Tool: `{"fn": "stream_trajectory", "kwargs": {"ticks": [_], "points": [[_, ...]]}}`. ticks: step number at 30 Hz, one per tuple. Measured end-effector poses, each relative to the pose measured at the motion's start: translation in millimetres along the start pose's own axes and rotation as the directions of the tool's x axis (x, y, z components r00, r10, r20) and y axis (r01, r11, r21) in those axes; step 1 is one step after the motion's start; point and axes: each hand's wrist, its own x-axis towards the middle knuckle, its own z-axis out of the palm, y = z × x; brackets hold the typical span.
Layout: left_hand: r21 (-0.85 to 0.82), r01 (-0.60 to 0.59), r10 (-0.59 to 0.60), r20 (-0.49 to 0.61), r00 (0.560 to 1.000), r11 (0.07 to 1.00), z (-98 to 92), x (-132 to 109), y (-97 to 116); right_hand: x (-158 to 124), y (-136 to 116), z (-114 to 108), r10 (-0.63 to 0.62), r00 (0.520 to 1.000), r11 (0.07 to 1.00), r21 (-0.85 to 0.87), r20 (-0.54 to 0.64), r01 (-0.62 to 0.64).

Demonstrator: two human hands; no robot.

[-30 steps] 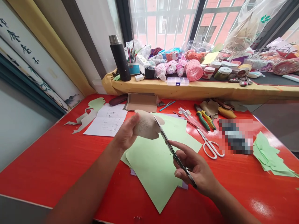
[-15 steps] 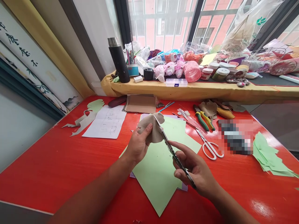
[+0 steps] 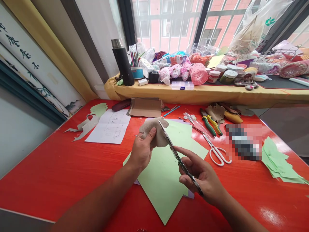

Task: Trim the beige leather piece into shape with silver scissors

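Note:
My left hand pinches a soft beige piece of leather, with the thumb lying across it. My right hand holds a pair of long, dark-bladed scissors by the handles. Their tips rest against the right edge of the leather, and the blades are nearly closed. Below both hands lies a pale green paper sheet on the red table. The hands hover above the sheet, and the handle loops are hidden inside my right hand.
White-handled scissors and green-yellow pliers lie to the right, near green paper scraps and a blurred object. A pattern sheet and cardboard lie farther back. Jars and craft supplies crowd the windowsill.
My left hand has moved right and turned, bringing the leather against the scissor tips. My right hand has barely moved.

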Motion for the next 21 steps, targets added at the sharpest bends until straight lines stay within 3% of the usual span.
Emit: {"fn": "stream_trajectory", "kwargs": {"ticks": [13,18,21], "points": [[0.07,-0.056,0.056,0.008,0.998,0.996,-4.9,7,5,-1,-5,1,0.039,0.999,0.998,-0.038,-0.002,-0.039],[0.203,-0.017,-0.01,0.134,0.991,0.979,-7.9,5,13,0,1,-5,0.025,0.999,1.0,-0.014,0.022,-0.025],[0.242,-0.048,0.022,0.11,0.994,0.969,-8.9,6,16,0,3,-8,0.045,0.998,0.999,-0.014,0.048,-0.044]]}}
